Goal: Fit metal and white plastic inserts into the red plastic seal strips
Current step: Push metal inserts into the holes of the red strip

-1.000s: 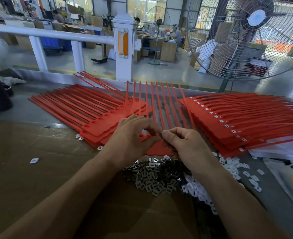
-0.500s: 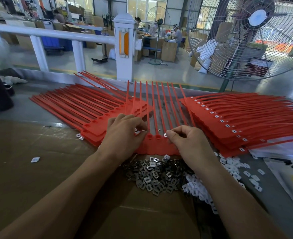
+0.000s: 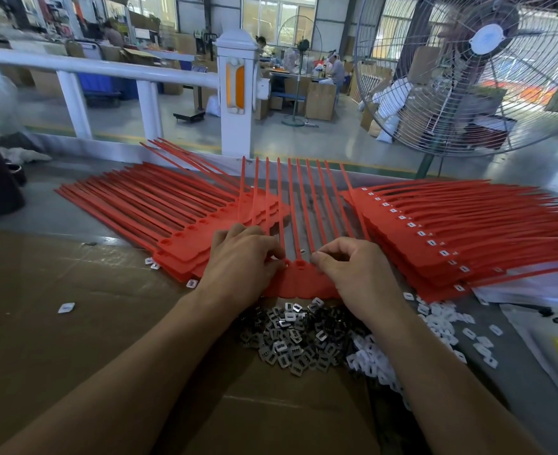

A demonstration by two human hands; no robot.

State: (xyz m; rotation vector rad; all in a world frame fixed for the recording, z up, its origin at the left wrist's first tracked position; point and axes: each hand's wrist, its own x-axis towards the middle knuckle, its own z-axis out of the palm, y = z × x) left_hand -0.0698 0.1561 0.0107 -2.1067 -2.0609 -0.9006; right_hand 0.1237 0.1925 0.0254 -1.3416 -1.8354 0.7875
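Observation:
A sheet of joined red seal strips (image 3: 299,281) lies in front of me, tails pointing away. My left hand (image 3: 242,261) has its fingers curled, with the fingertips pinching the strip head at an open socket. My right hand (image 3: 353,269) is also curled, thumb and forefinger pinching the strip head just right of that socket. A small metal insert (image 3: 302,250) lies between the tails by my right thumb. A pile of metal inserts (image 3: 295,343) sits under my wrists. White plastic inserts (image 3: 377,367) are heaped to its right.
A stack of red strips with open sockets (image 3: 172,211) lies at the left. At the right is another stack (image 3: 435,239), fitted with white inserts. Stray white inserts (image 3: 66,308) dot the cardboard. A large fan (image 3: 474,73) and a white railing (image 3: 234,93) stand beyond the bench.
My hands were together above the strip head. They have dropped onto it and moved slightly apart, and the strip sheet now lies flat.

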